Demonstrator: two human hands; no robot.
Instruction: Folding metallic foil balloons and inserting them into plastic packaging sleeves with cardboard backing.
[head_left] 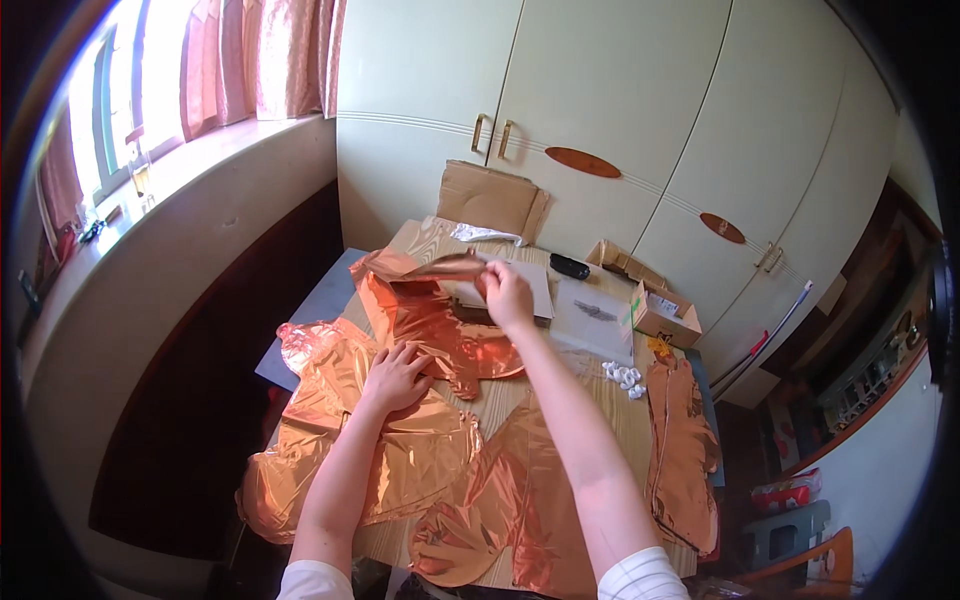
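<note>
A white left sleeve [314, 581] and a white right sleeve [645, 579] (faintly lined) leave both forearms [585, 440] bare.

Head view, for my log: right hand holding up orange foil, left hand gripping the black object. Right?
Not quite. In the head view, the right hand does hold up orange foil, but the left hand lies on orange foil, away from the black object.

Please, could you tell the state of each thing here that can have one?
Shiny copper foil piece: partly lifted.
Right bare hand: grip closed on this piece.
Left bare hand: open, fingers spread on foil.
Off-white flat cabinet doors: shut.
Pink fabric curtains: partly open.
Small rectangular cardboard box: open-topped.
</note>
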